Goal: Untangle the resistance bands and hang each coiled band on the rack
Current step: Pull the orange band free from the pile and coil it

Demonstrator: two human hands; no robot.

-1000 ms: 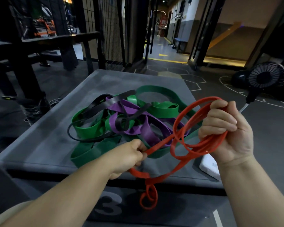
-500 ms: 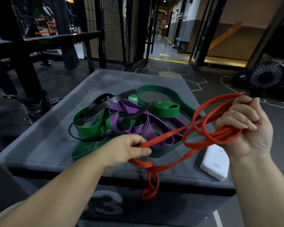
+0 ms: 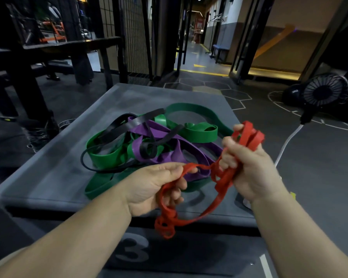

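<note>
A red resistance band (image 3: 217, 203) is held in both hands above the near edge of a grey padded box (image 3: 54, 177). My right hand (image 3: 249, 169) grips several gathered red loops, which stick out above its fingers. My left hand (image 3: 155, 187) pinches a red strand, and a twisted red end dangles below it over the box front. Behind the hands a tangle lies on the box: green bands (image 3: 199, 133), a purple band (image 3: 165, 141) and a thin black band (image 3: 117, 127) wound through each other. No rack for the bands is clearly visible.
A black fan (image 3: 323, 93) on a stand and a dark ball (image 3: 293, 94) sit on the floor at the right, with a white cable (image 3: 287, 143) trailing from the fan. Dark gym frames (image 3: 28, 81) and a mesh fence (image 3: 135, 37) stand at left and behind. A corridor opens ahead.
My right hand has swung left and down, bringing its red loops close to my left hand. The stretched red strands between the hands have gone slack and bunched. The white block by the box edge is now hidden.
</note>
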